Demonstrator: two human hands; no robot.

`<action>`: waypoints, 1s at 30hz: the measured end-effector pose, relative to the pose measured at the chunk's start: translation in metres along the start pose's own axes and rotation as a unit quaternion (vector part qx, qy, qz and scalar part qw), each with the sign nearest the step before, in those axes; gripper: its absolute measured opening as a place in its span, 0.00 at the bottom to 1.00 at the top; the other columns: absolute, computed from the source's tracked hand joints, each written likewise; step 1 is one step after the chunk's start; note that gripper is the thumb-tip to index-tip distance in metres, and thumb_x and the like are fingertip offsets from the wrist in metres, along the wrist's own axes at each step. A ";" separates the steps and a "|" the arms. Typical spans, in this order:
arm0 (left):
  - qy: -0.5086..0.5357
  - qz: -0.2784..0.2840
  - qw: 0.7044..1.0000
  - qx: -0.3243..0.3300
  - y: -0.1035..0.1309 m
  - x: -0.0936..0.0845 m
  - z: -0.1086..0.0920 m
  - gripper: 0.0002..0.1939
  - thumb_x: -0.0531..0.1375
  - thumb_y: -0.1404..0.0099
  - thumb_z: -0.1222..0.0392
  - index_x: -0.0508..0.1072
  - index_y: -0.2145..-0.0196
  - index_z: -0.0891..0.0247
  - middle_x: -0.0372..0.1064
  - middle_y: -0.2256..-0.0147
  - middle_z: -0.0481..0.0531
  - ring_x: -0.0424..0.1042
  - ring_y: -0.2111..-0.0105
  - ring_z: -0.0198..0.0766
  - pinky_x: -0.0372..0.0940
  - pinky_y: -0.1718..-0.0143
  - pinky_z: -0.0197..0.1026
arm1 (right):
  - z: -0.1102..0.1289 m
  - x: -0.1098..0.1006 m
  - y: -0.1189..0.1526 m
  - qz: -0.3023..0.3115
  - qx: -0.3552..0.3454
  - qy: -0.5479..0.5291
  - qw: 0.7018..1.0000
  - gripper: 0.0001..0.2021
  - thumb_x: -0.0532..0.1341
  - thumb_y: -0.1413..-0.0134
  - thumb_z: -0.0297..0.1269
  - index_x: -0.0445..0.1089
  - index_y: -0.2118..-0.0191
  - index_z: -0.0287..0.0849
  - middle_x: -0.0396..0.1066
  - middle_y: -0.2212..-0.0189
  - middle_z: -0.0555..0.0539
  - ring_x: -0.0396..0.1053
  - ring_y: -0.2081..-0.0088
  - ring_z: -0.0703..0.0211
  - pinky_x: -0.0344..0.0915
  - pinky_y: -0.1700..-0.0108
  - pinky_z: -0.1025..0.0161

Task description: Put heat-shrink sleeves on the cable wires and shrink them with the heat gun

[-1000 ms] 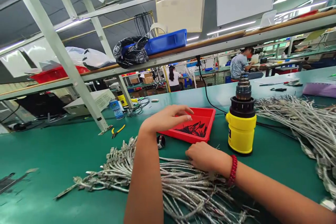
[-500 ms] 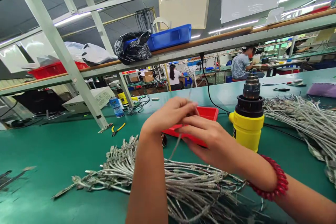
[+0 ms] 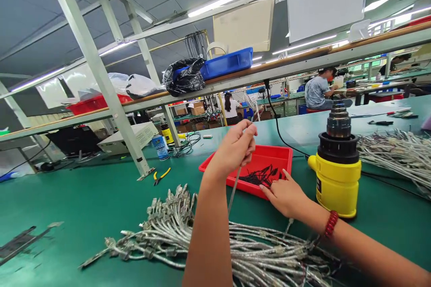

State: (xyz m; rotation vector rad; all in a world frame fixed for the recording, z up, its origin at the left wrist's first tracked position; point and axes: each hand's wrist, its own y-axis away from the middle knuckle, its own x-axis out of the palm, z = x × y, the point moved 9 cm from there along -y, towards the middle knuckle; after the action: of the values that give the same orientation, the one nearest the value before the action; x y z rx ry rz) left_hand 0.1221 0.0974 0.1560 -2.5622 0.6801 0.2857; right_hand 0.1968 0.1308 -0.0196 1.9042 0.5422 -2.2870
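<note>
My left hand (image 3: pixel 235 145) is closed around a thin grey cable (image 3: pixel 233 190), which hangs below the fist toward the pile; a short end shows above it. My right hand (image 3: pixel 286 195) is at the front right corner of a red tray (image 3: pixel 284 154), thumb and index finger apart, touching or just over its edge. Short black tube-like pieces (image 3: pixel 259 175) lie in that tray close to these fingers. Beneath my forearms spreads a pile of silvery braided cables (image 3: pixel 269 251) with plug ends at the left.
A yellow heat gun (image 3: pixel 336 184) stands nozzle-up right of the tray. More cables (image 3: pixel 397 157) lie at the right. Yellow-handled cutters (image 3: pixel 162 176) and a blue can (image 3: pixel 159 147) are left, near a shelf post (image 3: pixel 124 130). Two seated people (image 3: pixel 316 89) and another work farther off.
My hands were together over the tray at the cable; now they are apart. The right hand has moved down to the tray's corner, while the left keeps the cable. The view has shifted slightly.
</note>
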 end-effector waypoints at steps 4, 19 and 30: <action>0.002 0.028 1.000 -0.002 -0.004 0.014 0.003 0.16 0.48 0.26 0.56 0.57 0.74 0.60 0.53 0.83 0.39 0.58 0.87 0.26 0.57 0.85 0.30 | -0.002 0.002 -0.002 0.038 -0.011 -0.011 0.999 0.35 0.38 0.29 0.44 0.78 0.65 0.27 0.78 0.66 0.28 0.76 0.55 0.41 0.46 0.34 0.37; 0.046 0.113 0.992 0.040 0.001 0.025 -0.008 0.16 0.55 0.29 0.53 0.70 0.71 0.66 0.66 0.83 0.45 0.73 0.81 0.31 0.65 0.78 0.30 | -0.031 -0.013 -0.016 0.007 0.069 -0.124 0.990 0.12 0.60 0.36 0.43 0.72 0.56 0.38 0.74 0.58 0.46 0.73 0.58 0.59 0.72 0.53 0.55; -0.028 0.067 0.995 0.069 0.006 0.023 -0.021 0.11 0.60 0.33 0.57 0.76 0.70 0.66 0.75 0.80 0.49 0.75 0.80 0.33 0.67 0.75 0.33 | -0.037 -0.022 -0.015 -0.043 0.080 -0.196 0.976 0.10 0.62 0.38 0.41 0.72 0.59 0.37 0.74 0.61 0.47 0.73 0.60 0.60 0.72 0.54 0.55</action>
State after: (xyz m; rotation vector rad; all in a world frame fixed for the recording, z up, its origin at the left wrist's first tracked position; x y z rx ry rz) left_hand 0.1404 0.0734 0.1645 -2.3734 0.8234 0.3419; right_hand 0.2310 0.1548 -0.0011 1.4457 0.4053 -2.7397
